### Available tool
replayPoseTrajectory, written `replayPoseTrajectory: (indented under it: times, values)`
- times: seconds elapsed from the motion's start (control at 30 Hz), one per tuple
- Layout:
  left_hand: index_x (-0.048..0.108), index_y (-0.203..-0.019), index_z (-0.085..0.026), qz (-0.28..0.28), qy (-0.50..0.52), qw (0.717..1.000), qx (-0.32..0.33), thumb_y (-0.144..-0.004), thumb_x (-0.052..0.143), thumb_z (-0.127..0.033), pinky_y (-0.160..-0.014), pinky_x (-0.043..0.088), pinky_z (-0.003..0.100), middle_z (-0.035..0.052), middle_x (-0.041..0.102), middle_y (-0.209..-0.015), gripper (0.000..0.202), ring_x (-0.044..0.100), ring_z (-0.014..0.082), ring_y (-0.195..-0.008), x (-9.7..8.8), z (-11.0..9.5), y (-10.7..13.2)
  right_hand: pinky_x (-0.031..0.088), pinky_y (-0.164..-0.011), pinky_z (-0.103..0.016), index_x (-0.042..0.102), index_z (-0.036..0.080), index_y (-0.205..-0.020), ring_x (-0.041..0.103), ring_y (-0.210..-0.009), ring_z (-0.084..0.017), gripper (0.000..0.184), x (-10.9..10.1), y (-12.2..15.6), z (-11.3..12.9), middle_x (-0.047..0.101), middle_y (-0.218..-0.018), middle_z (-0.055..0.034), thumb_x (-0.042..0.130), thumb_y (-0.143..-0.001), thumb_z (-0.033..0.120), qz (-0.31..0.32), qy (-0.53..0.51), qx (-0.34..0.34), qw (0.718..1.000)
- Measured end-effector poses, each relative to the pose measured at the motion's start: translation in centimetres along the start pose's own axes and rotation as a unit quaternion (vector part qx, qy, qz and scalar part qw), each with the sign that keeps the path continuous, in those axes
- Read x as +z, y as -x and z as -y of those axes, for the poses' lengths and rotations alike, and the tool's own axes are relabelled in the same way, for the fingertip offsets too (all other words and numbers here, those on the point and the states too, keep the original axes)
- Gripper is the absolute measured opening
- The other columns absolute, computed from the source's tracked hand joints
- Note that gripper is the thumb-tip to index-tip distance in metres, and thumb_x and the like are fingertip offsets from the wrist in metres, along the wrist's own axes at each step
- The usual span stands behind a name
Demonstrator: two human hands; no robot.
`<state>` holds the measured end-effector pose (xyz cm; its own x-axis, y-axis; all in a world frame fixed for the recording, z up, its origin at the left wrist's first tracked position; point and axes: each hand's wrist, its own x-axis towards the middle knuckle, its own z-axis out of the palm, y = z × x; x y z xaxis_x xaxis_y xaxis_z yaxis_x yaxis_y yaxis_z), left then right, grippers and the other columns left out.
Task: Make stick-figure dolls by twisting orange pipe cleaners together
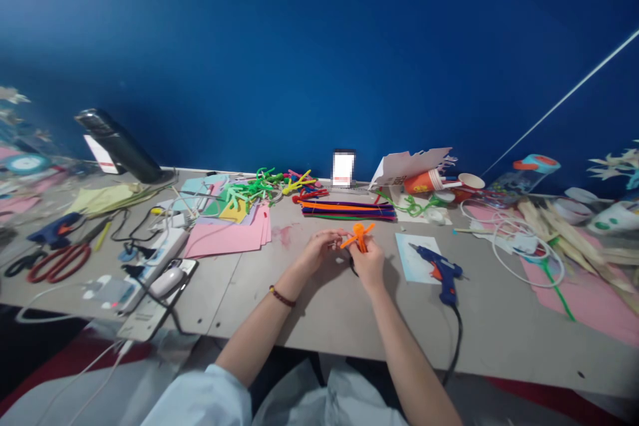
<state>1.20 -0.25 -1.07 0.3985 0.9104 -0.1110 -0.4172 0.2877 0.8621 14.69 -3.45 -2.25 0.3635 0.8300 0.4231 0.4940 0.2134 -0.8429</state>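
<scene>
Closest to me I see my two forearms coming up from the light sleeves over the front edge of the grey bench (309,319). On the left wrist sits a dark red bracelet (282,296). Both hands are together near the middle of the bench. My right hand (369,263) is closed around the lower part of an orange pipe cleaner (357,236), which is twisted into a small shape with short arms and stands up just above the fingers. My left hand (319,249) has the fingers bent, and their tips meet the left end of the orange pipe cleaner; I cannot tell if they really pinch it.

Just to the right of the right hand, a blue glue gun (439,273) lies with its nozzle on a pale card (417,253), and its black cord goes over the bench edge. To the left, red scissors (60,259) lie well apart from the hands.

Behind the hands lies a stack of pink paper (229,236) and a flat bundle of straight pipe cleaners (347,210) in several colours. Farther back lie a heap of green pipe cleaners (249,186) and an orange paper cup (424,181) on its side, in front of the blue wall (319,46).
</scene>
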Motion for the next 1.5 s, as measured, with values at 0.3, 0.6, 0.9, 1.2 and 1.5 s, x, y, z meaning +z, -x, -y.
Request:
replayPoseTrajectory:
  times: [0.3, 0.6, 0.9, 1.2, 1.5]
  values:
    - [0.077, -0.079, -0.015, -0.024, -0.084, 0.996, 0.013, -0.066, 0.065, -0.016, -0.064, 0.041, 0.026, 0.0079, 0.071, -0.074, 0.017, 0.054, 0.0134, -0.060, 0.3, 0.0, 0.1, 0.039, -0.057, -0.026, 0.052, 0.020, -0.059, 0.046, -0.055, -0.014, 0.015, -0.1, -0.2, -0.3, 0.050, -0.061, 0.0000, 0.050, -0.072, 0.027, -0.018, 0.067, -0.040, 0.997]
    - [0.076, -0.086, -0.015, -0.026, -0.093, 0.995, 0.041, -0.065, 0.074, -0.029, -0.065, 0.042, 0.027, 0.0055, 0.066, -0.070, 0.025, 0.053, 0.0122, -0.062, 0.8, 0.1, 0.5, 0.040, -0.059, -0.027, 0.051, 0.020, -0.061, 0.046, -0.055, -0.015, 0.013, -0.4, -0.6, -0.4, 0.052, -0.059, 0.0003, 0.051, -0.068, 0.032, -0.026, 0.074, 0.058, 0.995]
    - [0.074, -0.091, -0.020, -0.010, -0.174, 0.976, 0.133, -0.063, 0.079, -0.031, -0.081, 0.043, 0.031, 0.0079, 0.062, -0.095, 0.031, 0.058, 0.0182, -0.088, 1.2, 0.1, 0.6, 0.044, -0.059, -0.027, 0.064, 0.016, -0.078, 0.056, -0.064, -0.018, 0.025, 0.1, -0.4, -0.8, 0.064, -0.068, -0.0036, 0.050, -0.068, 0.034, 0.108, -0.109, 0.164, 0.974]
    - [0.071, -0.068, -0.016, -0.085, -0.052, 0.988, 0.118, -0.065, 0.076, -0.029, -0.072, 0.045, 0.027, 0.0053, 0.063, -0.079, 0.015, 0.058, 0.0134, -0.071, 0.6, 1.4, -0.5, 0.043, -0.065, -0.030, 0.062, 0.017, -0.071, 0.058, -0.067, -0.020, 0.019, 0.8, 0.3, -0.3, 0.063, -0.070, -0.0061, 0.048, -0.072, 0.030, 0.180, 0.048, 0.030, 0.982]
    - [0.062, -0.073, -0.017, -0.192, 0.123, 0.966, 0.120, -0.062, 0.076, -0.025, -0.071, 0.048, 0.027, 0.0000, 0.065, -0.072, 0.020, 0.063, 0.0125, -0.068, -1.7, -0.8, -1.3, 0.042, -0.064, -0.027, 0.062, 0.020, -0.076, 0.057, -0.066, -0.018, 0.022, 0.4, -0.5, -1.8, 0.065, -0.071, -0.0024, 0.043, -0.075, 0.032, 0.137, 0.030, 0.110, 0.984]
